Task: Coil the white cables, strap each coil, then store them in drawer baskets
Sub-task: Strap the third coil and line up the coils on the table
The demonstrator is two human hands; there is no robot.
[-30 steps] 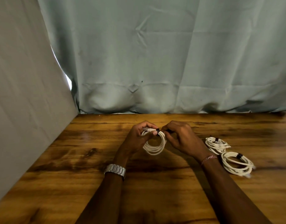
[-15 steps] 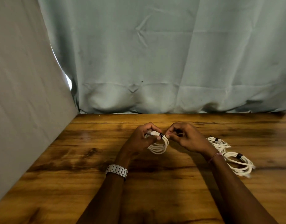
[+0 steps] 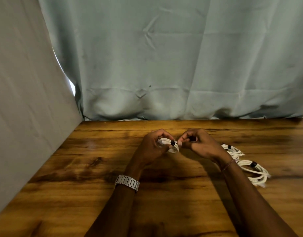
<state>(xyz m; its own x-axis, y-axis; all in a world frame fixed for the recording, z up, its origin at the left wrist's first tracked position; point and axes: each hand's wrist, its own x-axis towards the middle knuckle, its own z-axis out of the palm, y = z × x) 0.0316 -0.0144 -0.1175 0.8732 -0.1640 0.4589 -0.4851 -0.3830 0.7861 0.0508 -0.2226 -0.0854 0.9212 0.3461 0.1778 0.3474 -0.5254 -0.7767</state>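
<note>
The left hand (image 3: 151, 147) is gripping a white cable coil (image 3: 173, 147) just above the wooden bench (image 3: 96, 168), while the right hand (image 3: 198, 142) is pinching the black strap (image 3: 173, 143) on it. Two strapped coils (image 3: 232, 150) (image 3: 253, 171) are lying on the bench beside the right wrist.

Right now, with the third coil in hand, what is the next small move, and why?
Probably cinch the black strap closed. The left hand grips the white coil, and the right hand pinches beside the strap. Two strapped coils already lie on the table.
</note>
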